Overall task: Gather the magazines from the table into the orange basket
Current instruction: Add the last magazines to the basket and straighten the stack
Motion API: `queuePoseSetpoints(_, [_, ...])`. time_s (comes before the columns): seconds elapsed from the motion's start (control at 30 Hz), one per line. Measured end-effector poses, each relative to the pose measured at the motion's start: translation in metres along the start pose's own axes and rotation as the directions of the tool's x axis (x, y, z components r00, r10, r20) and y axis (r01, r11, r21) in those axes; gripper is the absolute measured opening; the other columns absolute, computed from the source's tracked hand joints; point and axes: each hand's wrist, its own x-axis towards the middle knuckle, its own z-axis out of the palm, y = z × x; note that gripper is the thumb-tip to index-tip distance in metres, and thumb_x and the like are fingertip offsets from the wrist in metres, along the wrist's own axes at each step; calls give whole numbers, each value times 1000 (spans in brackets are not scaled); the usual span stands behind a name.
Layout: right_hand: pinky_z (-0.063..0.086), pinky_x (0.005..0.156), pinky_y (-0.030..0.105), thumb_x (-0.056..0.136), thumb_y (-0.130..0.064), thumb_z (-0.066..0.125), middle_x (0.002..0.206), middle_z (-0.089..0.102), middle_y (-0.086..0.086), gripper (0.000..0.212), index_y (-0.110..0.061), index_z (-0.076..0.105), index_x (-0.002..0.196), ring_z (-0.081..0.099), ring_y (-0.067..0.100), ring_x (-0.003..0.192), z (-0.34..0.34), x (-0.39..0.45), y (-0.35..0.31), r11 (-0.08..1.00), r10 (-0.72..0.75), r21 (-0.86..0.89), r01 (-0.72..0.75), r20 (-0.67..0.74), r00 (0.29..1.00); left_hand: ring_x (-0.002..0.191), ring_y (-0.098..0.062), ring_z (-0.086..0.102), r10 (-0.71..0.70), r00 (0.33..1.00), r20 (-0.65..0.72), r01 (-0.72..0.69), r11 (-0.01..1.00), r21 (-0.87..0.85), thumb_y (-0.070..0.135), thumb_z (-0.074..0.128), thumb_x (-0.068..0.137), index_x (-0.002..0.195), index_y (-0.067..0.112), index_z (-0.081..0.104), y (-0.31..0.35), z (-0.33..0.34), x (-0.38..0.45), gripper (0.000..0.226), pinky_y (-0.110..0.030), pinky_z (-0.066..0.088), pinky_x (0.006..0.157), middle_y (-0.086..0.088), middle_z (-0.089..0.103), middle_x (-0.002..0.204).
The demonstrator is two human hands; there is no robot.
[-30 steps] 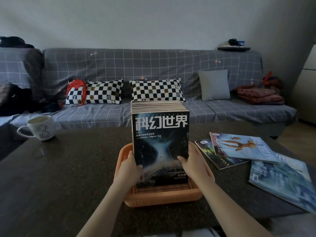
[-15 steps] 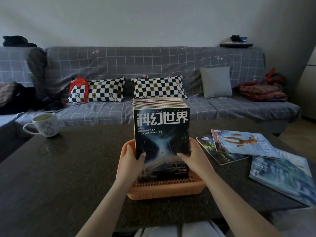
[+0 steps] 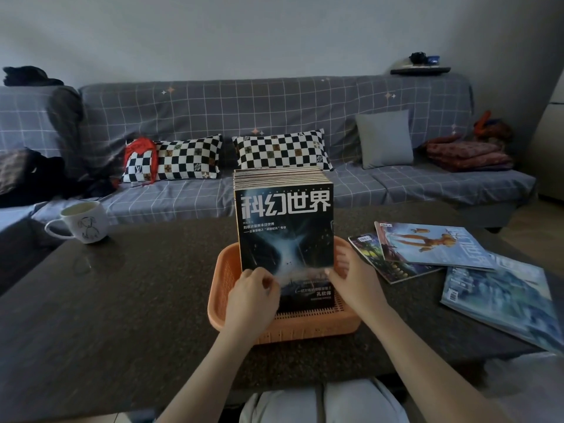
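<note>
A thick stack of magazines (image 3: 285, 227) stands upright in the orange basket (image 3: 218, 288) at the table's near middle, its dark front cover with white characters facing me. My left hand (image 3: 251, 296) rests against the lower left of that cover, fingers curled and blurred. My right hand (image 3: 355, 282) touches the stack's lower right edge, inside the basket. Three loose magazines lie flat to the right: a small dark one (image 3: 370, 254), a light-blue one (image 3: 427, 245) overlapping it, and a larger blue one (image 3: 500, 296) near the right edge.
A white mug (image 3: 87, 221) stands at the table's far left. Behind the dark table (image 3: 122, 294) runs a grey checked sofa (image 3: 274, 111) with checkered pillows (image 3: 282, 151), a grey cushion and folded blankets. My knees show below the near edge.
My left hand slid from the stack's left edge onto the front cover, and its fingers curled. My right hand shifted slightly along the right edge. The stack stays upright in the basket.
</note>
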Motion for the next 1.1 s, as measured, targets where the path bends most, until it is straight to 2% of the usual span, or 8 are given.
queuePoseSetpoints(0.2, [43,91,20,85,-27,66,122,63,-4,45,-20,53,128,59,8,112,-10,-17,2,993,-60,-108,56,-28,998,80,-4,59,71,993,96,-70,997,-19,30,54,96,93,27,59,27,14,3,7,-33,56,79,14,52,89])
queuePoseSetpoints(0.33, [38,79,5,87,-26,64,118,65,-6,38,-20,58,124,56,-4,99,-20,-29,7,989,-98,-111,96,-19,995,83,-8,60,102,987,126,-99,995,-25,32,52,96,96,21,62,45,29,3,15,-31,54,79,6,61,96])
queuePoseSetpoints(0.4, [40,80,5,87,-21,64,117,66,-5,35,-18,60,122,56,-4,99,-28,-34,11,996,-70,-61,67,-51,996,81,-6,61,124,982,142,-118,992,-49,33,51,97,95,24,61,56,39,3,14,-30,55,77,6,63,95])
queuePoseSetpoints(0.57, [44,85,15,88,-15,63,111,67,-3,30,-14,63,118,60,3,100,-60,-47,32,1000,19,8,-18,-154,988,80,-3,58,208,961,182,-178,969,-169,31,52,96,100,28,61,89,70,6,10,-16,44,67,9,61,99])
queuePoseSetpoints(0.8, [47,86,25,90,-17,61,112,67,0,28,-16,63,118,60,10,98,-117,-64,92,977,182,-53,-206,-289,940,87,4,56,320,912,256,-240,923,-300,28,55,95,110,32,60,155,137,2,16,-9,39,69,15,61,105])
queuePoseSetpoints(0.87, [49,89,31,91,-20,60,115,66,0,28,-17,62,119,60,13,105,-130,-69,114,963,239,-46,-267,-320,917,90,3,55,321,902,289,-225,920,-321,26,56,96,113,28,61,172,160,0,18,-10,38,74,12,61,108])
queuePoseSetpoints(1.03, [41,81,20,91,-27,60,121,65,-3,32,-20,62,122,58,14,112,-153,-80,174,892,383,-82,-444,-383,841,105,-7,57,325,870,371,-225,931,-287,23,56,96,121,20,59,201,214,2,25,-19,43,86,6,62,117])
queuePoseSetpoints(1.1, [44,82,25,90,-29,61,120,65,1,32,-17,63,120,58,19,112,-158,-84,195,862,403,-118,-492,-429,809,114,-13,56,306,858,412,-216,944,-250,24,54,97,129,17,56,207,233,5,33,-26,46,96,0,60,126])
